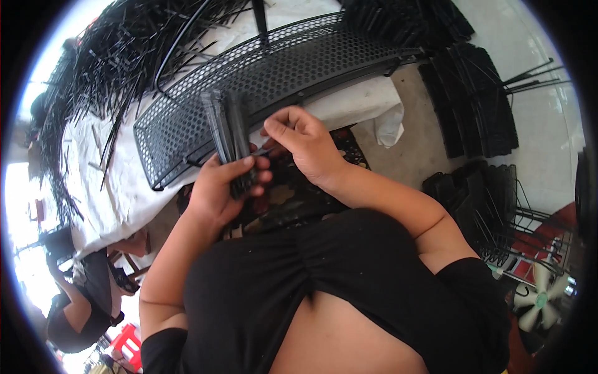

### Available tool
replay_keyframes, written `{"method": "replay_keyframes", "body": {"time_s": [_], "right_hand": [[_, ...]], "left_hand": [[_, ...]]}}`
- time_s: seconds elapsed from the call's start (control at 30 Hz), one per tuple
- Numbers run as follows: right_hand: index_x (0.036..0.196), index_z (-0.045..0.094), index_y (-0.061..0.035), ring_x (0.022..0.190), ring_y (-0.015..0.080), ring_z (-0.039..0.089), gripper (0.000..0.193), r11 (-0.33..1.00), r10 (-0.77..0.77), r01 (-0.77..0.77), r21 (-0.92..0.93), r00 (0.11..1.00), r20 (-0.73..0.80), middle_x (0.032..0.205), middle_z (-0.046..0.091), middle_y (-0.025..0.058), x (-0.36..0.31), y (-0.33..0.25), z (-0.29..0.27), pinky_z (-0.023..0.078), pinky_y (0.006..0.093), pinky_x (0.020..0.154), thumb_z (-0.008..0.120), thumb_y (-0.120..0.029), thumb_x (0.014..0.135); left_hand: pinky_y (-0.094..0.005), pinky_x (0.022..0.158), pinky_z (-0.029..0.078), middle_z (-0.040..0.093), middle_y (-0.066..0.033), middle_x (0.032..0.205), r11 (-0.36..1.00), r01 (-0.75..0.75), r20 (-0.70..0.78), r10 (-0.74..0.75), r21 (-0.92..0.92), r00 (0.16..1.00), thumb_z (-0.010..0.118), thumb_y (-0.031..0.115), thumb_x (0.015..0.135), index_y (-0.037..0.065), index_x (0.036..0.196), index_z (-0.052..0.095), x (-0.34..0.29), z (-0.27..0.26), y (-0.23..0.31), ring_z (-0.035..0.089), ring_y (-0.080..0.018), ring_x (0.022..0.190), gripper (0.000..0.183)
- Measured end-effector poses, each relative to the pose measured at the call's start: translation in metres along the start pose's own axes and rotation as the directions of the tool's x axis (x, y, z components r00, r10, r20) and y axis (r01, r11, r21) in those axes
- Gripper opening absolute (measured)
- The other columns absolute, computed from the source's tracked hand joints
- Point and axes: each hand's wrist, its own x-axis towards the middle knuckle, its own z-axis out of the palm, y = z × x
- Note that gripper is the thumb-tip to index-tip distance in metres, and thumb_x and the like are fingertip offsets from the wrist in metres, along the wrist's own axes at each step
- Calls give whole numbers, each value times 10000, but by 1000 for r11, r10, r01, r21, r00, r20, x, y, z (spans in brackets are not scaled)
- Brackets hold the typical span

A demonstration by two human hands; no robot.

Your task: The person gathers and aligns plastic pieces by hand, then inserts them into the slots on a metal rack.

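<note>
My left hand [218, 187] is closed round a bundle of thin black strips [227, 134], perhaps cable ties. The bundle stands up out of the grip, its upper end over the mesh panel and slightly blurred. Just right of it is my right hand [302, 140], thumb and forefinger pressed together and the other fingers curled. Whatever may be in that pinch is too small to make out. Beyond both hands lies a curved black metal panel [261, 81] with a honeycomb mesh and a solid rim, resting on a table under a white cover [131, 206].
A large tangled heap of black strips [118, 62] covers the far left of the table. Black mesh panels [470, 106] are stacked at the right, with black wire racks [479, 193] nearer. A fan [539, 299] stands low right. Another person [87, 299] is at the lower left.
</note>
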Motion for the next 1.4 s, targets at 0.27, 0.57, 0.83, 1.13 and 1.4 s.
{"method": "replay_keyframes", "body": {"time_s": [0.27,0.57,0.83,1.13,1.4], "right_hand": [[1016,629,-34,607,129,628,167,901,339,-364,236,930,143,844,668,49,19,-5,18,527,279,480,659,-177,936],[995,614,-41,687,174,675,138,918,330,-344,198,939,98,882,681,81,16,0,16,588,325,578,677,-133,913],[979,633,-51,668,167,673,125,877,445,-458,146,888,114,866,696,79,18,-16,22,547,286,527,692,-126,897],[959,671,-40,688,149,665,129,924,367,-379,55,918,151,876,706,80,25,-14,20,531,278,532,712,-124,871],[1184,615,20,784,70,628,324,951,-211,227,-212,973,92,936,678,42,27,-12,10,522,196,695,670,30,865]], "left_hand": [[-418,749,622,674,-185,1105,967,172,72,-161,-190,984,526,30,900,-21,1249,549,3,6,-1,692,-310,980,353],[-514,852,595,643,-213,1187,977,133,29,-130,-168,991,485,38,919,-34,1312,507,-4,6,-1,658,-348,1075,400],[-592,915,542,642,-222,1184,964,186,94,-171,-190,981,489,48,917,-41,1291,531,-12,7,10,637,-368,1109,386],[-473,737,614,678,-189,1097,991,135,-91,-135,-6,987,539,80,943,-23,1240,557,-9,10,5,688,-327,966,314],[-354,635,618,691,-158,1002,992,3,-186,20,123,982,585,54,953,-9,1124,586,-11,19,-9,705,-255,859,182]]}}
